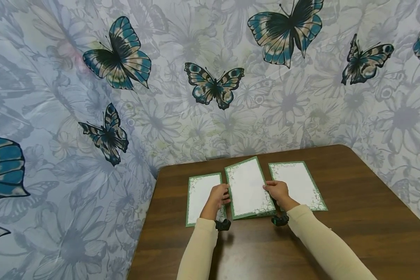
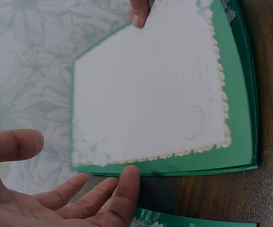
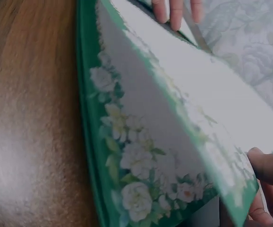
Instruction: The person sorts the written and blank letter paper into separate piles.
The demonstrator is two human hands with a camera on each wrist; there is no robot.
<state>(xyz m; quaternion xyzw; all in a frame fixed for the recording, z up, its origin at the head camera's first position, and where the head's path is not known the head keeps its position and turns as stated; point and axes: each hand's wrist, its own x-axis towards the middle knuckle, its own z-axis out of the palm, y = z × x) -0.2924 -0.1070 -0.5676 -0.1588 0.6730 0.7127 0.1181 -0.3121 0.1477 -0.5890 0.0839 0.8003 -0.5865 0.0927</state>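
A white sheet of paper (image 1: 246,186) with a green floral border is tilted up over a matching stack of sheets (image 3: 141,156) in the middle. My right hand (image 1: 277,191) pinches the sheet's right edge; in the right wrist view the thumb (image 3: 268,166) lies on top with fingers beneath. Beside the left edge is my left hand (image 1: 219,196), its fingers extended and thumb apart. In the left wrist view its fingertips (image 2: 131,175) are right at the green edge. Similar bordered sheets lie to the left (image 1: 199,194) and right (image 1: 297,184).
The brown wooden table (image 1: 252,252) reaches back to a wall (image 1: 168,97) covered with butterfly and flower prints. Each wrist wears a dark band with a small device. Light long sleeves (image 1: 197,249) cover both forearms.
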